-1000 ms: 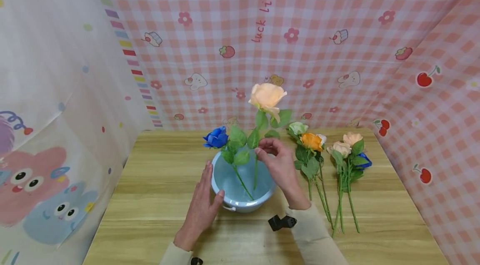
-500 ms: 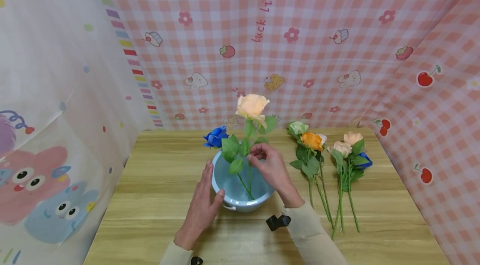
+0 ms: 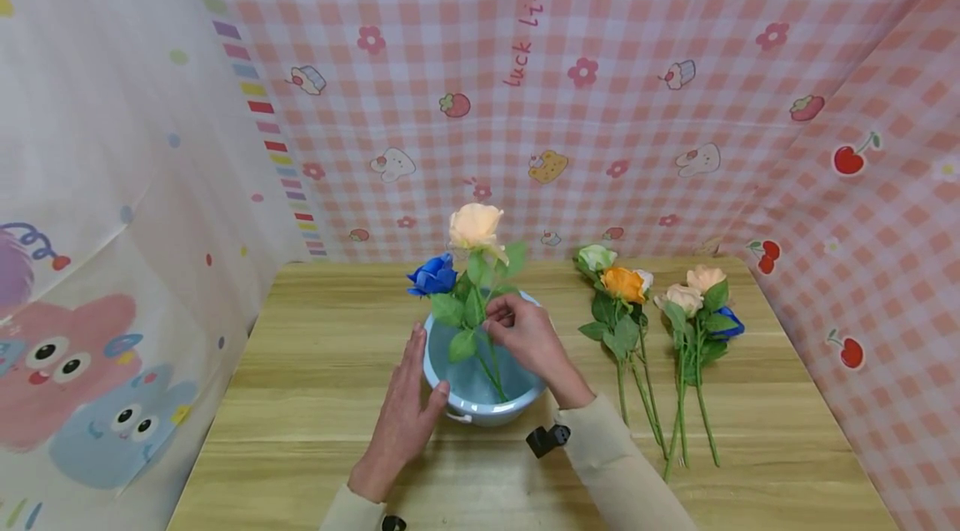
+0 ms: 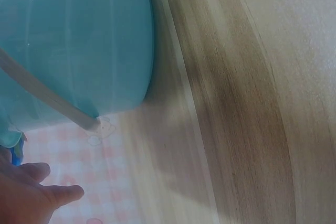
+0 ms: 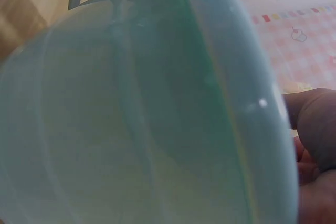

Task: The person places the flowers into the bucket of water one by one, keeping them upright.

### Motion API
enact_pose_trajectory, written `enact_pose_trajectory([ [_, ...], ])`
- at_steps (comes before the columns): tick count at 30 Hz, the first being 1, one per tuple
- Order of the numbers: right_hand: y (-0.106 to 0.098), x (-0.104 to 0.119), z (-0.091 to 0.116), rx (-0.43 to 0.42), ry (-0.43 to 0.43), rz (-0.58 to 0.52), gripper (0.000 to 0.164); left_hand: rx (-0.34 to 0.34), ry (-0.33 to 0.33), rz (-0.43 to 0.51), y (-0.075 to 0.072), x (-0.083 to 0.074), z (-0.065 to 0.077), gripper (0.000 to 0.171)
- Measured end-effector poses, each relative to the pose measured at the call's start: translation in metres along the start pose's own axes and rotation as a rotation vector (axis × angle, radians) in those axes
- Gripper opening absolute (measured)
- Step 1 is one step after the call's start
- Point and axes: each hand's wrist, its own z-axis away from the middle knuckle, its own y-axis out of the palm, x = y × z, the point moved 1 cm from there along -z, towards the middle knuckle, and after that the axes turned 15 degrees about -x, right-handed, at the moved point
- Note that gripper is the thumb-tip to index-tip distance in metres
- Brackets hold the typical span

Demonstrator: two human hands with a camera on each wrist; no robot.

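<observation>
A light blue bucket (image 3: 487, 411) stands on the wooden table, its wall (image 4: 79, 40) large in the left wrist view. A blue rose (image 3: 432, 274) leans over its left rim. My right hand (image 3: 528, 341) pinches the stem of a peach rose (image 3: 476, 225) over the bucket, with the bloom upright and the stem's lower end inside. Leaves of the two roses overlap. My left hand (image 3: 405, 398) lies along the bucket's left side, fingers straight, at the rim. In the right wrist view, the bucket (image 5: 121, 108) hides much of the right hand (image 5: 317, 135).
To the right lie a green-white rose (image 3: 597, 257), an orange rose (image 3: 624, 283) and a partly hidden white one. Farther right are peach roses (image 3: 681, 298) and a blue rose (image 3: 727, 322), stems toward the front. A checked cloth (image 3: 600, 122) hangs behind the table (image 3: 300, 364).
My right hand has moved left and slightly down with the peach rose, bringing its bloom closer to the blue rose. The left hand and bucket have stayed in place.
</observation>
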Motion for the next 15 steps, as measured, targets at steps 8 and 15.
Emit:
enact_pose_trajectory([
  [8, 0.0035, -0.0068, -0.002, 0.045, -0.022, 0.079, 0.012, -0.012, 0.018, 0.012, 0.0001, -0.0002, -0.0004, 0.08],
  [15, 0.0063, -0.009, -0.0054, 0.067, -0.009, 0.155, 0.012, -0.02, 0.024, 0.011, 0.0003, -0.0009, -0.0006, 0.08],
])
